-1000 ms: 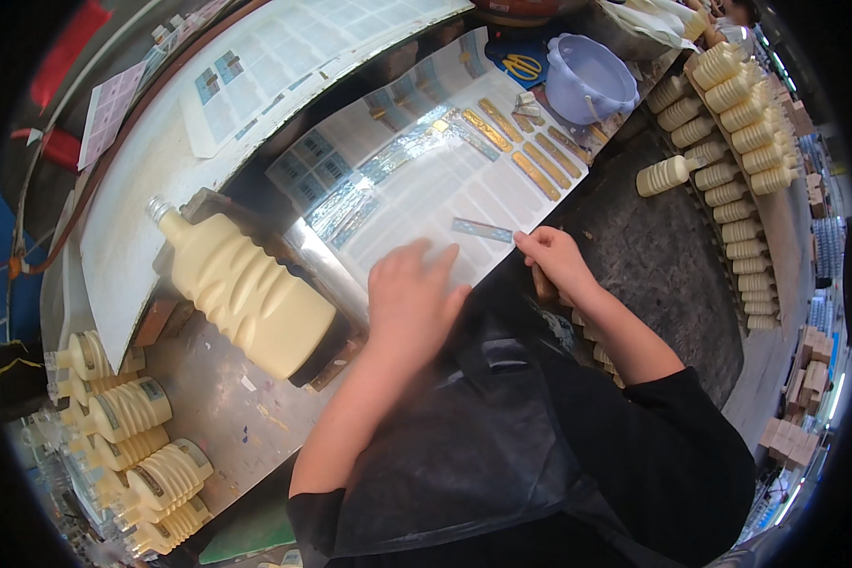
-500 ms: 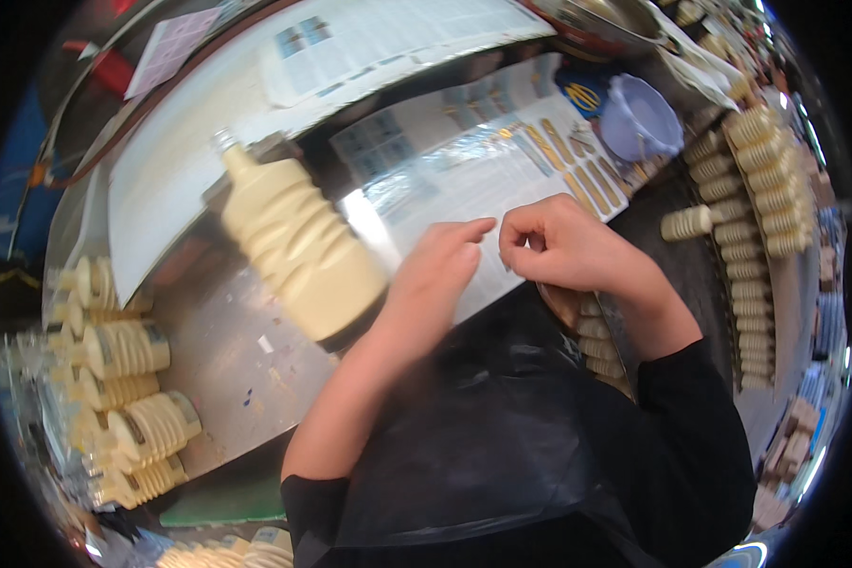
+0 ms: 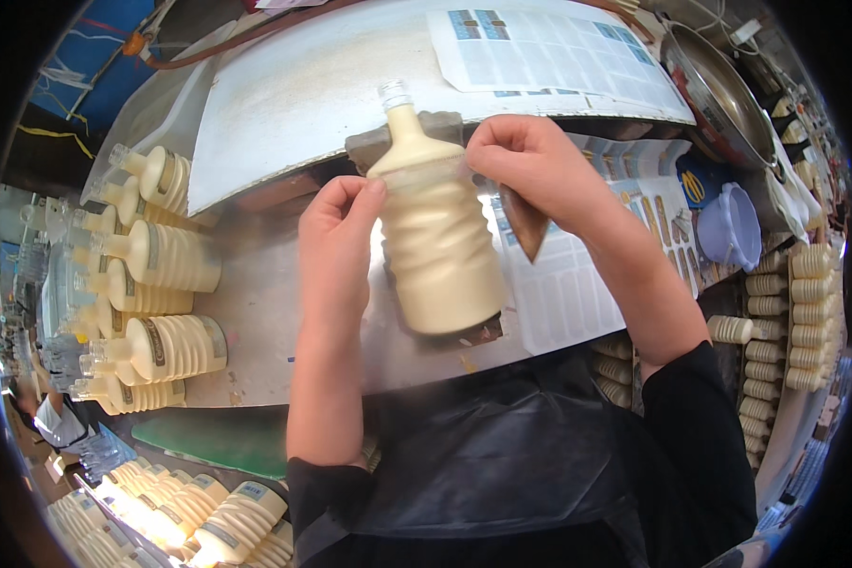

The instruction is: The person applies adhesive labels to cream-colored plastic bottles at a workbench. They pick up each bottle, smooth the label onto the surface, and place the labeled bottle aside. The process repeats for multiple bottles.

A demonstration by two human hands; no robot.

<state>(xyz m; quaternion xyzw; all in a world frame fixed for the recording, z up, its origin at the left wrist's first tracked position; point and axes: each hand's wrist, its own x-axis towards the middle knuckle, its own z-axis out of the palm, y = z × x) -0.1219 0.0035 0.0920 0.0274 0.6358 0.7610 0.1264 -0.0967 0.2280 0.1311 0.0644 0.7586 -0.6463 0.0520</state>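
Observation:
A cream bottle with a clear threaded neck and spiral ridges lies in front of me, its shoulder on a grey rest. Across its upper body runs a thin see-through label strip, stretched between my hands. On the bottle's left, my left hand pinches one end with thumb and forefinger. My right hand pinches the other end at the right shoulder. A brown pointed tool sticks out below the right hand, seemingly tucked in its curled fingers; its upper part is hidden.
Several finished-looking cream bottles lie stacked at the left, more at the lower left. Label sheets spread on the right of the metal table, near a lilac bucket. Bottle rows stand far right.
Both hands have moved from over the label sheets to the bottle, spreading apart to either side of it. My view has turned left, so the bottle now sits centrally.

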